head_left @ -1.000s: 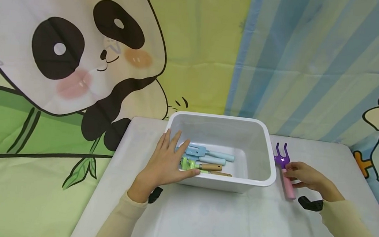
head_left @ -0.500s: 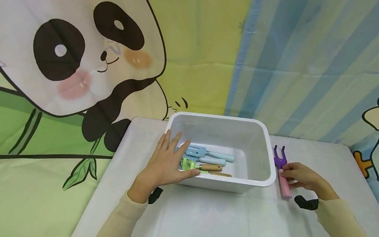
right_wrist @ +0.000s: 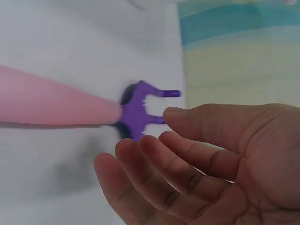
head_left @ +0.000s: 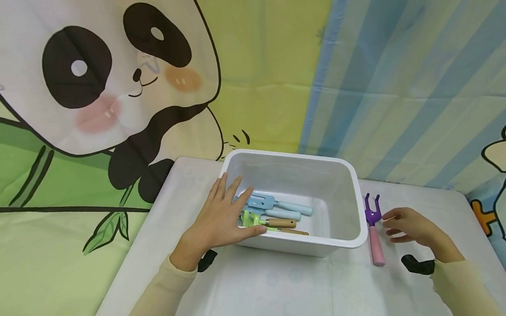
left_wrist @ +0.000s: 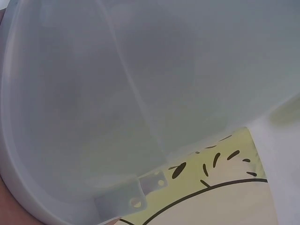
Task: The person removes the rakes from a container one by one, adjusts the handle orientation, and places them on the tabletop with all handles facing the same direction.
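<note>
A small garden hand fork [head_left: 375, 235] with purple tines and a pink handle lies on the table, right of the white plastic tub [head_left: 348, 244]. Beside it, just to the right, is my right hand [head_left: 415, 230], fingers loosely bent and holding nothing; in the right wrist view the purple fork head [right_wrist: 136, 108] shows past the fingertips. My left hand [head_left: 220, 217] rests spread over the tub's front left corner. In the tub lie light blue tools [head_left: 293, 208] and green ones with wooden handles [head_left: 281, 223]. The tub's outer wall [left_wrist: 140, 84] fills most of the left wrist view.
The white-covered table [head_left: 279, 292] extends in front of the tub. Behind it hangs a printed cloth [head_left: 268, 71] with a panda and blue stripes. A black wrist strap piece [head_left: 417, 265] sits at my right wrist.
The hand fork has shifted slightly left, closer to the tub. My right hand has let go of its handle and drawn back to the right. The left hand stays put.
</note>
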The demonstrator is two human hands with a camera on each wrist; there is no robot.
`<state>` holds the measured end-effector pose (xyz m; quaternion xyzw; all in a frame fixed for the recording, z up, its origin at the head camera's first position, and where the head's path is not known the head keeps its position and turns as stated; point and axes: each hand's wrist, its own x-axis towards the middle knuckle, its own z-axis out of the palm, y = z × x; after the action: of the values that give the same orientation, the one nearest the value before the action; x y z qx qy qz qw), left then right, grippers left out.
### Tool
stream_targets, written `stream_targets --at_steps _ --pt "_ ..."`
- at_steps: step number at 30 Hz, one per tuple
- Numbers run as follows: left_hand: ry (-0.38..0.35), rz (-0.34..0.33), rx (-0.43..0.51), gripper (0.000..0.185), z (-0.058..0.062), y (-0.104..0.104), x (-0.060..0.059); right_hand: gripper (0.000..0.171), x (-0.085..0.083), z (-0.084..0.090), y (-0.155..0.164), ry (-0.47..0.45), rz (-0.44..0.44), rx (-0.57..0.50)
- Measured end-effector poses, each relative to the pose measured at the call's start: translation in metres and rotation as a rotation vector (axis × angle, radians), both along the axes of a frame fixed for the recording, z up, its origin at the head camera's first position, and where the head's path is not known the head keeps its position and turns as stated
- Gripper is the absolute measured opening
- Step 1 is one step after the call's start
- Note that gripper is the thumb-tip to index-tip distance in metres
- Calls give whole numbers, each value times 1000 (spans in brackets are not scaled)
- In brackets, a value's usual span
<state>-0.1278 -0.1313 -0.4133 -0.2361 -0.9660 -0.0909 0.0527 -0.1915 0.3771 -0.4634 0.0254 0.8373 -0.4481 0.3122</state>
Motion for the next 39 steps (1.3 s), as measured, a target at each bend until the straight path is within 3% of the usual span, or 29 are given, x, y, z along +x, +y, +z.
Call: stream_targets --at_steps 8,15,21,30,39 --pt "1 -4 -11 103 1 0 0 50 -8 56 -9 142 86 -13" --pt "0 -2 -9 103 0 0 -1 40 -12 111 -42 276 188 6" --pt "-3 1 -6 104 -1 0 -1 37 -16 146 -77 339 272 50" --pt "7 4 -6 104 -1 0 -1 36 -33 165 -129 315 384 30" --pt "0 7 -9 105 -1 0 -1 35 -59 154 -187 240 530 -9"
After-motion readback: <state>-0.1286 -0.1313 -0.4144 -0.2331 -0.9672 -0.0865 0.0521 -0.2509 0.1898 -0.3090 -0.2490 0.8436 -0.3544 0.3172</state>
